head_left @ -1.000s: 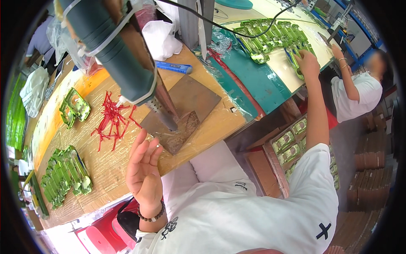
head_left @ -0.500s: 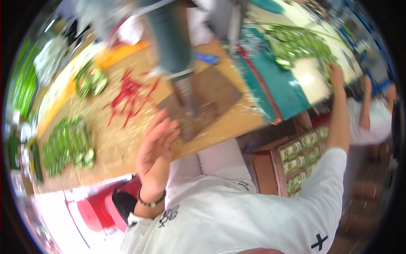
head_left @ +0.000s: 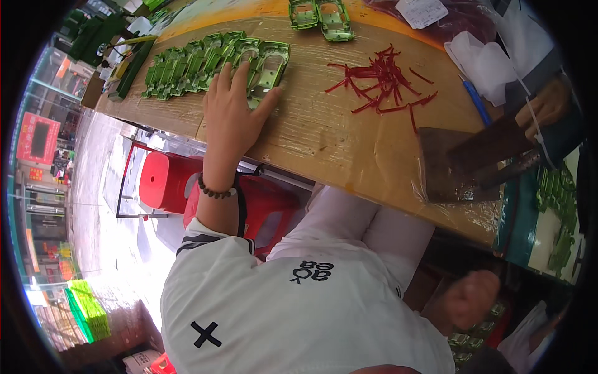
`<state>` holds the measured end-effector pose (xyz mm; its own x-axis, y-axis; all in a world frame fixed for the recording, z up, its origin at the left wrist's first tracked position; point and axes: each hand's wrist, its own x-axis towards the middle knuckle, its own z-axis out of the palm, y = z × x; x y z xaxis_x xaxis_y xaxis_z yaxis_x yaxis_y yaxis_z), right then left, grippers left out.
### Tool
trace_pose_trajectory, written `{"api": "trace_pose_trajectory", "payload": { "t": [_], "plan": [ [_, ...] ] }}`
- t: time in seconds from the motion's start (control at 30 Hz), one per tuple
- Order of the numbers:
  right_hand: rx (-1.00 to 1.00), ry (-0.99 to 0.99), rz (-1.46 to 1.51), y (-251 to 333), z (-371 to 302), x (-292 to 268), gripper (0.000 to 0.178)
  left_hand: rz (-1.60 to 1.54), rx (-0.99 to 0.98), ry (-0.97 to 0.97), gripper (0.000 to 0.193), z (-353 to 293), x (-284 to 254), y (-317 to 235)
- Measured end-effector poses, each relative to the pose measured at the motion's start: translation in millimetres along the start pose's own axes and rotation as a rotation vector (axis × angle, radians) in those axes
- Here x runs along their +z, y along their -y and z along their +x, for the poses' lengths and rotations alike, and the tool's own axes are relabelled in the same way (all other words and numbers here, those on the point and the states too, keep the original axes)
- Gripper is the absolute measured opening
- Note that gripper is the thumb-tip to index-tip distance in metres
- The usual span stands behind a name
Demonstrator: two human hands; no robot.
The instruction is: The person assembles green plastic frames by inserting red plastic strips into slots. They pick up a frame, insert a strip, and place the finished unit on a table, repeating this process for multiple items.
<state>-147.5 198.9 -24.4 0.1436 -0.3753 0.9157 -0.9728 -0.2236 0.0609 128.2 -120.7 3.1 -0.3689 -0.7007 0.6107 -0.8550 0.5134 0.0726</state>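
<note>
My left hand (head_left: 235, 112) reaches over the table at the near end of a row of shiny green plastic toy car bodies (head_left: 193, 65). Its fingers and thumb are spread, with the fingertips on or just above the last car body (head_left: 271, 65); firm contact is hard to make out. Low on the right, my right hand (head_left: 470, 299) is smeared by motion, so its fingers do not show clearly. Beneath and beside it lie more green parts (head_left: 473, 340). A loose pile of thin red plastic strips (head_left: 389, 78) rests on the tabletop.
Two more green car bodies (head_left: 336, 22) lie at the table's far edge. A dark machine arm (head_left: 498, 146) stands over a flat plate (head_left: 439, 174) on the right, near a blue pen-like tool (head_left: 476, 100). Red stools (head_left: 165, 181) stand below the table on the left.
The view has swung left. My left hand has gone from raised before the machine to the row of car bodies. My right hand has drawn back from the green parts on the right table.
</note>
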Motion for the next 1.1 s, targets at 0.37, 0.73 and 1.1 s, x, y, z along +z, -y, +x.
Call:
{"api": "trace_pose_trajectory", "payload": {
  "t": [0.37,0.73,1.1],
  "plan": [
    [0.297,0.584,-0.218,56,117,172,0.029,-0.207,0.245,0.18,0.052,89,-14,-33],
    [0.317,0.806,-0.071,60,124,172,0.032,-0.091,0.237,0.326,0.026,202,126,-28],
    [0.159,0.641,0.037,44,109,156,0.034,-0.157,0.357,0.653,0.03,135,-15,-79]
  ]
}}
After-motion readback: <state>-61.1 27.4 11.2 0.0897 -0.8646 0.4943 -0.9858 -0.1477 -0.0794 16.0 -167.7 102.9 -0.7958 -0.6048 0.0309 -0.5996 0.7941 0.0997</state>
